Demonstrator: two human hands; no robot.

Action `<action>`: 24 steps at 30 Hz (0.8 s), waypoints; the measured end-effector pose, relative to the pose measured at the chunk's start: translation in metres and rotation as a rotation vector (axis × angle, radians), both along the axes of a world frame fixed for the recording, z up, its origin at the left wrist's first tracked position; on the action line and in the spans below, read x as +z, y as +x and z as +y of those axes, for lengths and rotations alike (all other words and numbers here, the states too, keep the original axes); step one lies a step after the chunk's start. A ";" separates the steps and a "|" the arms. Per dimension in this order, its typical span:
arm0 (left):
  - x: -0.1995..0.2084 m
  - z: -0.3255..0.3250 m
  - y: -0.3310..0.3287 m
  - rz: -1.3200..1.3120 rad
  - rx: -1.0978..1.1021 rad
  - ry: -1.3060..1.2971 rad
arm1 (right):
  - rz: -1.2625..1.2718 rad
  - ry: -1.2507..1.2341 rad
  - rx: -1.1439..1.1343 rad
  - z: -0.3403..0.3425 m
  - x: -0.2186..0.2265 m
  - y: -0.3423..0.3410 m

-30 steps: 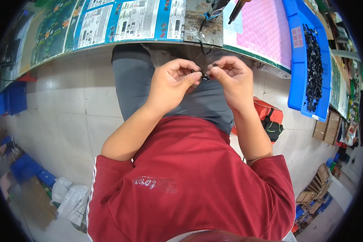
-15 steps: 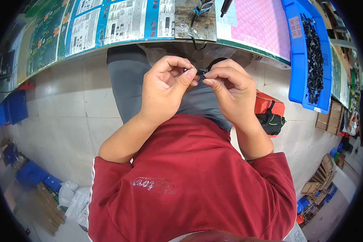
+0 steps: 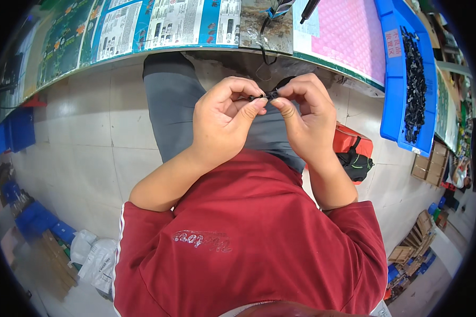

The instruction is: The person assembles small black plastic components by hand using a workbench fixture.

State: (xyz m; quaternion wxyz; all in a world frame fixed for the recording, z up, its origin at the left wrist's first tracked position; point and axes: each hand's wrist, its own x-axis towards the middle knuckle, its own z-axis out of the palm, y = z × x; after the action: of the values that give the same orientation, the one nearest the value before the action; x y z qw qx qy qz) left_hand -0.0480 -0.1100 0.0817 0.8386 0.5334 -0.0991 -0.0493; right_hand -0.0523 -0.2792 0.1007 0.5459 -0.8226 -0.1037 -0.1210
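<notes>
A small black part (image 3: 271, 95) is pinched between my two hands, above my lap and just short of the bench edge. My left hand (image 3: 225, 113) grips its left end with thumb and forefinger. The thumb and fingertips of my right hand (image 3: 308, 108) close on the other end. Fingers cover much of the part, so its exact kind does not show. At the bench's right side, a long blue bin (image 3: 390, 100) holds a heap of small black parts (image 3: 413, 84).
Ahead runs a bench with printed sheets (image 3: 177, 24), a worn metal plate (image 3: 280, 37) and pink bubble wrap (image 3: 349, 34). A dark cable (image 3: 263, 50) hangs over its edge. An orange-red box (image 3: 349, 138) with a black bag (image 3: 356, 165) stands on the floor at right.
The black part shows more between my fingertips, lying nearly level now. My hands stay close together, with the left shifted slightly right. The whole view has moved a little.
</notes>
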 end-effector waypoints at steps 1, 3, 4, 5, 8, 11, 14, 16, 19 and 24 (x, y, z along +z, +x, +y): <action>-0.005 0.001 0.003 -0.039 -0.007 0.025 | 0.032 0.063 -0.030 0.003 -0.001 0.000; -0.007 0.000 0.006 -0.083 -0.015 0.049 | 0.059 0.124 -0.060 0.006 0.001 -0.001; -0.006 -0.003 0.007 -0.146 0.057 0.131 | 0.244 0.317 -0.053 0.006 0.002 -0.001; -0.006 -0.005 0.009 -0.210 0.130 0.212 | 0.429 0.509 -0.045 0.006 0.003 -0.001; -0.009 -0.003 0.022 -0.553 0.196 0.454 | 0.548 0.794 0.063 -0.001 -0.002 0.004; -0.012 -0.006 0.032 -0.785 0.221 0.504 | 0.627 0.805 0.068 -0.010 0.000 0.007; -0.011 -0.006 0.040 -0.937 0.146 0.521 | 0.609 0.759 0.076 -0.016 -0.010 0.012; -0.011 -0.007 0.045 -0.964 0.096 0.536 | 0.628 0.779 0.072 -0.019 -0.008 0.016; -0.010 -0.018 0.038 -0.764 0.184 0.451 | 0.656 0.835 0.055 -0.019 -0.010 0.020; -0.017 -0.021 0.058 -0.727 0.231 0.568 | 0.589 0.934 0.071 -0.024 -0.023 0.036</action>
State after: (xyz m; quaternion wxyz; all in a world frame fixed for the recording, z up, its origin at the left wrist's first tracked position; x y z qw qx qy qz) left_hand 0.0100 -0.1310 0.0650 0.5705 0.7317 -0.3090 0.2092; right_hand -0.0164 -0.3027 0.0782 0.8623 -0.4882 0.0906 0.0996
